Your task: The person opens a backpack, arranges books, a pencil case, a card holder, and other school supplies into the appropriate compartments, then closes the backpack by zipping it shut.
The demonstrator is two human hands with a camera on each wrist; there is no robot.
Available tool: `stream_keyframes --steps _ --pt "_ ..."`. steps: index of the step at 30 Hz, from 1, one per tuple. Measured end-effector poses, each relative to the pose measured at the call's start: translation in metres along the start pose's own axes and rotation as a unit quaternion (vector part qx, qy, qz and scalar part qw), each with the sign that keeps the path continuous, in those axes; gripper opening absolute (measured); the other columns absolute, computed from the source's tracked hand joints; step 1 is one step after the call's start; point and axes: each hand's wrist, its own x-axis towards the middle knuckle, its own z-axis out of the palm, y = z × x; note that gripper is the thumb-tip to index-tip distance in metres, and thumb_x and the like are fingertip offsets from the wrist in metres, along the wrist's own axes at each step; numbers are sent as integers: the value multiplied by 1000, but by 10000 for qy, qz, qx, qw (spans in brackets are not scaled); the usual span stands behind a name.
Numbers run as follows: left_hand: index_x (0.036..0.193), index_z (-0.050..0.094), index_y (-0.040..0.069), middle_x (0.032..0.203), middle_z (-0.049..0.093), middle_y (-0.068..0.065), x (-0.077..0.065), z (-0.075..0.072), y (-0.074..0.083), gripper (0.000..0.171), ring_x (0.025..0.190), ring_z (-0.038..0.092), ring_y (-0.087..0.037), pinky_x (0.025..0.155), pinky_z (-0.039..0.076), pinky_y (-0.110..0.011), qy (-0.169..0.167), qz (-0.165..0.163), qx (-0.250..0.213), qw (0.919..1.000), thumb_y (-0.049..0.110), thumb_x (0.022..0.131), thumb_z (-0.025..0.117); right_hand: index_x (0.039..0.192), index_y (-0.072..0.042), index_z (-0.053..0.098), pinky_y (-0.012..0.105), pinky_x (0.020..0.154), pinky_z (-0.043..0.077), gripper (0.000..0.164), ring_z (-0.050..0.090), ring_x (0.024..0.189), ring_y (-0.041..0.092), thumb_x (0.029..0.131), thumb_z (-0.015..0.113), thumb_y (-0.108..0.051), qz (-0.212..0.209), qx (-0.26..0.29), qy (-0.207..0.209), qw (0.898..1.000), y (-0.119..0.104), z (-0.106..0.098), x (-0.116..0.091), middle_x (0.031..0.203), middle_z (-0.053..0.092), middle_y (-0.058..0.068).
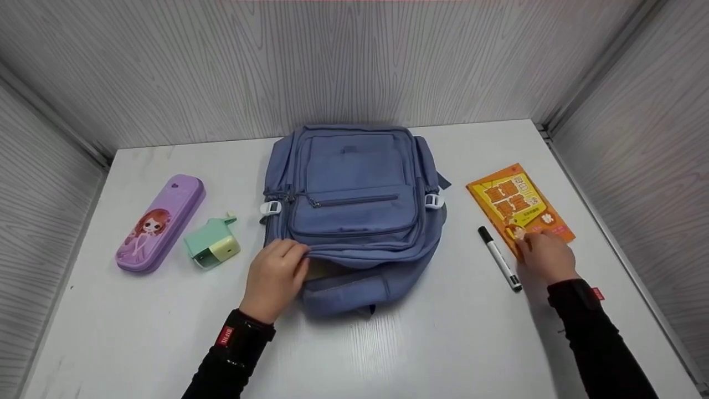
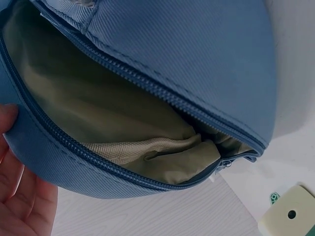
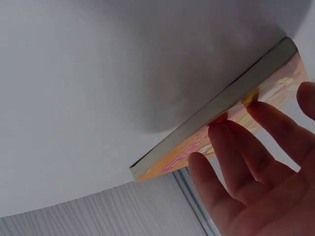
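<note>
Backpack (image 1: 360,166): mid-bench (image 1: 415,349), edge pinched by the left hand (image 1: 275,280); left wrist view alone shows inner webbing (image 2: 123,150).
Book (image 1: 520,204): at right, touched by the right hand (image 1: 547,257), fingers (image 3: 229,157) outstretched; cover characters (image 1: 507,195) blurred.

Soft, greyish light lies fairly evenly over the head view, with a pale sheen on the near middle of the table (image 1: 388,360) and a blurred shadow left of the right sleeve (image 1: 604,346); small print on the book (image 1: 515,205) is smeared. The left wrist view is dimmer and bluish, the bag (image 2: 113,103) shaded inside but its zip (image 2: 147,87) fairly crisp. In the right wrist view, a wide, soft-edged shadow darkens the table beside the book's washed-out cover.
</note>
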Motion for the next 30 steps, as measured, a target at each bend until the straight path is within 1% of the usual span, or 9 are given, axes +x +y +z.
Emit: stream_keyframes --steps 7,11,15,19,21,23,25,26,30 --pt "91 72 2 84 69 -9 0 -2 -1 12 79 63 -24 71 54 -36 -59 -52 -25 10000 4 80 77 109 7 66 46 65 43 34 53 78 35 100 54 -23 96 -135 18 9999 -14 8 -20 93 59 26" --pt "90 72 3 84 69 -8 0 -2 -2 12 79 63 -23 71 54 -35 -3 13 -33 10000 4 80 77 106 8 66 48 63 45 33 57 77 38 99 55 -22 89 -196 43 9998 -16 8 -25 92 61 28" --pt "89 71 3 83 68 -8 -1 1 -4 12 78 63 -23 72 54 -35 119 122 -64 9998 2 79 77 101 7 68 39 56 42 32 57 72 33 99 56 -23 71 -108 -56 9999 -14 3 -24 86 64 24" --pt "89 71 3 83 68 -8 -2 2 -4 11 78 63 -23 72 54 -35 140 159 -74 9997 3 79 76 106 8 68 33 52 39 35 56 68 28 99 54 -24 153 217 -33 9996 -6 -7 -16 89 67 24" --pt "89 71 4 83 68 -8 -2 1 -3 11 78 63 -23 72 54 -35 110 138 -79 9998 4 79 76 116 11 62 40 58 45 43 58 78 37 98 54 -27 305 375 13 9988 0 -12 -10 102 64 31" --pt "89 72 4 83 68 -8 -1 1 -2 11 78 63 -23 72 54 -35 71 106 -89 9999 4 80 76 127 15 53 51 70 49 55 55 96 47 97 56 -31 511 525 12 9973 8 -17 -3 117 55 38" --pt "90 72 4 83 68 -7 -1 0 -2 11 78 63 -23 72 54 -35 23 65 -99 9999 5 80 76 134 18 43 58 81 46 69 45 107 53 95 59 -37 729 662 -157 9950 17 -20 4 125 44 43" --pt "90 72 4 84 68 -7 -1 0 -2 10 79 63 -23 72 54 -35 -4 46 -100 9999 5 80 76 133 20 39 60 83 45 76 42 108 55 94 60 -41 799 683 -272 9941 23 -22 7 124 41 44" --pt "90 72 3 84 69 -8 0 -1 -1 10 79 63 -23 73 54 -35 -77 -7 -119 9999 5 81 77 124 23 39 44 74 44 86 45 95 43 90 63 -52 1056 860 -953 9861 43 -30 18 109 46 36"
